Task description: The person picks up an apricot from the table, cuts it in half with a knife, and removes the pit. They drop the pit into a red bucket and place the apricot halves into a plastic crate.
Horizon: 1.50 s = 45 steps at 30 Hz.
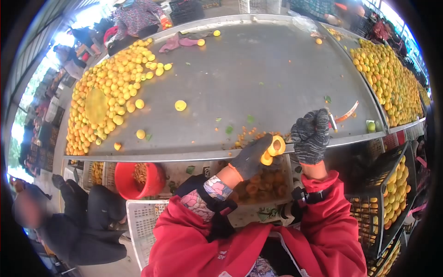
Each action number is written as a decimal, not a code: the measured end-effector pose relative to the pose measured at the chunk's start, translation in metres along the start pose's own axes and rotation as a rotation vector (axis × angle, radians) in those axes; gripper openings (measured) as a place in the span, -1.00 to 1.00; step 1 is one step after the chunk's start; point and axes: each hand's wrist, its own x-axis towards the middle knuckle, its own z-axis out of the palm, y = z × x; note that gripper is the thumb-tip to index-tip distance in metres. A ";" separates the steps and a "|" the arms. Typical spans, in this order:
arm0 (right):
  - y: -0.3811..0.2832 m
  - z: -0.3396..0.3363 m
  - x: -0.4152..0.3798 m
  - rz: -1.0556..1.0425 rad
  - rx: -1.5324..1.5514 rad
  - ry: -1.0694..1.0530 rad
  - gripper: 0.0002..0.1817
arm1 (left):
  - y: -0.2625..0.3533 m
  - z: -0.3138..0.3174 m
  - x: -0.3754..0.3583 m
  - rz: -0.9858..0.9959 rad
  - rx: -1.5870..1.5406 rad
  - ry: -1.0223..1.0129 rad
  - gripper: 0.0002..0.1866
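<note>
My left hand [251, 159], in a dark glove, is closed around a split apricot [276, 146]. Its two orange halves lie apart at the fingertips, and a brown stone seems to show in the upper one. To the right, my right hand [311, 134], in a grey-and-black knitted glove, forms a fist above the table's front edge. From that fist sticks what looks like a small curved knife [347, 113], its blade orange-stained and pointing up and right. The handle is mostly hidden. Small orange scraps [247, 136] and green leaves [229, 129] lie on the metal table [221, 83] nearby.
Apricots [110, 87] are heaped at the table's left, with another pile [385, 78] beyond the right divider. Below the front rim are a red bucket [140, 180] with stones, a crate of fruit pieces [263, 187] and a black crate [383, 198]. A person [78, 221] sits at left.
</note>
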 end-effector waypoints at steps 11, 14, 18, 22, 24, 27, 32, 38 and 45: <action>0.021 -0.016 -0.008 -0.162 -0.157 0.080 -0.78 | 0.003 0.016 -0.004 0.078 0.335 0.123 -0.42; 0.033 -0.042 -0.010 -0.317 -0.550 0.075 -0.88 | -0.005 0.027 0.000 0.090 0.424 0.215 -0.51; 0.032 -0.027 -0.010 -0.117 -0.177 0.107 -0.85 | -0.009 0.032 -0.002 0.171 0.543 0.261 -0.56; 0.021 -0.005 -0.002 0.033 0.111 0.230 -0.68 | -0.016 0.025 -0.001 0.308 0.539 0.297 -0.62; 0.022 -0.006 -0.002 0.034 0.111 0.262 -0.67 | -0.027 0.025 0.004 0.457 0.631 0.350 -0.63; 0.029 -0.017 -0.001 0.018 0.106 0.155 -0.75 | -0.028 0.023 0.004 0.455 0.777 0.261 -0.50; 0.052 -0.081 -0.006 -0.597 -1.126 -0.087 -0.42 | -0.009 0.041 0.007 0.068 0.135 0.376 -0.54; 0.054 -0.083 -0.008 -0.490 -0.867 -0.219 -0.31 | -0.008 0.032 0.007 -0.044 0.003 0.196 -0.34; 0.044 -0.043 -0.022 -0.118 -0.428 -0.079 -0.37 | -0.027 0.019 0.019 0.314 0.629 0.006 -0.28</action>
